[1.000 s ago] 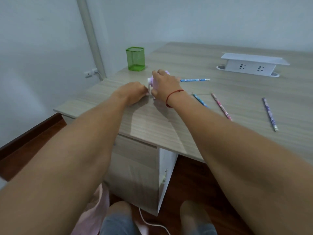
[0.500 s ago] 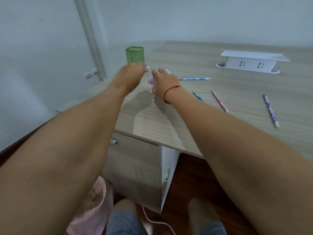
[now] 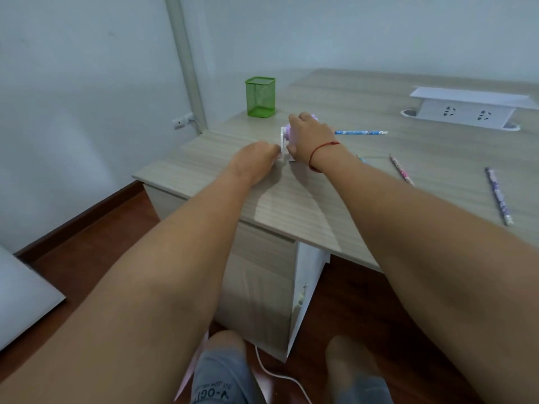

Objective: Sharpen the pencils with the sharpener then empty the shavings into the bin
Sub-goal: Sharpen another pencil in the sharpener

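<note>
On the desk [image 3: 320, 205], right hand [image 3: 309, 138] grips the sharpener [image 3: 284, 139], left hand [image 3: 256, 158] pinches its crank.

Upside-down print on grey trouser knee [image 3: 217, 386], roughly "V-OGT"; smaller line above it illegible.

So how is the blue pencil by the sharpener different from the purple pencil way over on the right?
The blue pencil lies crosswise, beside the right hand; the purple pencil lies lengthwise, far from both hands, near the desk edge. One is blue, the other purple patterned. Both lie flat and untouched on the desk.
</note>
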The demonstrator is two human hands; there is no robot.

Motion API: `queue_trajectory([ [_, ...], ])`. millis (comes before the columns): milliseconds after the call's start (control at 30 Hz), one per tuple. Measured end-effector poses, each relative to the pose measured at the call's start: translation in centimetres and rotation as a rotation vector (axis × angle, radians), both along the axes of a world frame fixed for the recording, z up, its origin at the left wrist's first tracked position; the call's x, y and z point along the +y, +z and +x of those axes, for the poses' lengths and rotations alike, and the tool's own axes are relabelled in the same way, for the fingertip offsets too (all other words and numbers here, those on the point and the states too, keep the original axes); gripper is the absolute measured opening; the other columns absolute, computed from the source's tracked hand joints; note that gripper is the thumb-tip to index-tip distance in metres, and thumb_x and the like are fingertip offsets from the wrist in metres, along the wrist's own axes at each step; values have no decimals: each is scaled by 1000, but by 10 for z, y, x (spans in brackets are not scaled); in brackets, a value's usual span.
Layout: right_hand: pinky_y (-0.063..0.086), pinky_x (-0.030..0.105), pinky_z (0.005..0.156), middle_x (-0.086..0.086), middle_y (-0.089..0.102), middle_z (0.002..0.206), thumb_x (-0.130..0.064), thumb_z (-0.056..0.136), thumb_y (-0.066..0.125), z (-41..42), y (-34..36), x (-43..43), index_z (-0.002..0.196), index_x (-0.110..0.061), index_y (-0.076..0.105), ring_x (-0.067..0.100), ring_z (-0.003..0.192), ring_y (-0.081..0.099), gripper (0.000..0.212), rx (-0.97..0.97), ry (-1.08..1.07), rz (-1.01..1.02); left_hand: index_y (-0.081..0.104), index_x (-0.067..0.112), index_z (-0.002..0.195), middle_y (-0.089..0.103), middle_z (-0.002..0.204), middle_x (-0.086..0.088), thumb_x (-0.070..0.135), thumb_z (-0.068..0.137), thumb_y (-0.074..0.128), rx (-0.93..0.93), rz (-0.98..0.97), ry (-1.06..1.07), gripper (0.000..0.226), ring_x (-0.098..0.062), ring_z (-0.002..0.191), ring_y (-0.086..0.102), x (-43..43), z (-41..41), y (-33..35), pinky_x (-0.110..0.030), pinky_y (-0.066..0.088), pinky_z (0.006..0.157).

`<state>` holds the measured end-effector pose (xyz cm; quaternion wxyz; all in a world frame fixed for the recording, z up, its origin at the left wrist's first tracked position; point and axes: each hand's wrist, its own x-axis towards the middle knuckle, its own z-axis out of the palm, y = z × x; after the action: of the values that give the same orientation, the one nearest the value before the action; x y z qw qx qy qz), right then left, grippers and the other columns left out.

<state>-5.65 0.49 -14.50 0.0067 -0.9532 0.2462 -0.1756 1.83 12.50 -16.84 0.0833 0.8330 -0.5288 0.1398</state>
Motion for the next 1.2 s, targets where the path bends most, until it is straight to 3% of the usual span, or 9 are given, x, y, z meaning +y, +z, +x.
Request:
queue_trajectory([
  [200, 41, 51, 97, 9, 46, 133, -22, 85, 51, -3, -6, -1, 127, -13, 45, 36, 118, 51, 43, -43, 33, -52, 65, 5, 105, 64, 110, -25, 19, 92, 46, 86, 94, -3, 27, -39, 101, 60, -20, 18, 8, -35, 43, 80],
  [433, 40, 50, 98, 6, 41, 139, -29, 88, 49, -5, -12, -3, 140, -16, 34, 35, 111, 54, 56, -44, 2, -112, 59, -3, 100, 62, 99, -30, 7, 93, 44, -126, 62, -20, 20, -45, 92, 62, -40, 45, 29, -44, 47, 73],
  [600, 39, 49, 96, 7, 42, 137, -27, 89, 47, -3, -15, -2, 135, -18, 37, 37, 110, 55, 48, -46, -1, -123, 56, -1, 106, 60, 100, -30, 17, 100, 35, -174, -49, -21, 28, -47, 90, 60, -34, 41, 43, -47, 45, 69],
  [733, 37, 49, 99, 9, 42, 136, -25, 93, 45, -2, -9, -1, 132, -16, 40, 37, 121, 49, 40, -24, -30, -88, 55, -3, 106, 61, 98, -31, 21, 103, 31, -167, -144, -58, 34, -46, 87, 58, -17, 21, 52, -44, 38, 66],
  [900, 33, 53, 104, 9, 40, 139, -22, 91, 49, 3, -5, -1, 130, -18, 42, 36, 130, 43, 40, -8, -44, 3, 57, 2, 110, 62, 107, -27, 13, 99, 38, -95, -201, -103, 25, -43, 98, 59, 8, -4, 33, -48, 44, 77],
  [1067, 31, 55, 107, 9, 38, 143, -22, 93, 47, 5, -2, 3, 132, -17, 42, 36, 135, 38, 40, 21, -55, 45, 55, 1, 117, 61, 112, -27, 12, 99, 39, 0, -90, 40, 27, -43, 104, 58, 6, -17, 13, -45, 43, 80],
  [1200, 28, 55, 110, 8, 37, 145, -23, 93, 45, 0, 0, 7, 135, -17, 40, 34, 136, 37, 43, -6, -59, 56, 62, 3, 110, 63, 109, -26, 16, 95, 42, 59, -34, 56, 27, -41, 100, 60, 0, -10, 4, -43, 46, 81],
])
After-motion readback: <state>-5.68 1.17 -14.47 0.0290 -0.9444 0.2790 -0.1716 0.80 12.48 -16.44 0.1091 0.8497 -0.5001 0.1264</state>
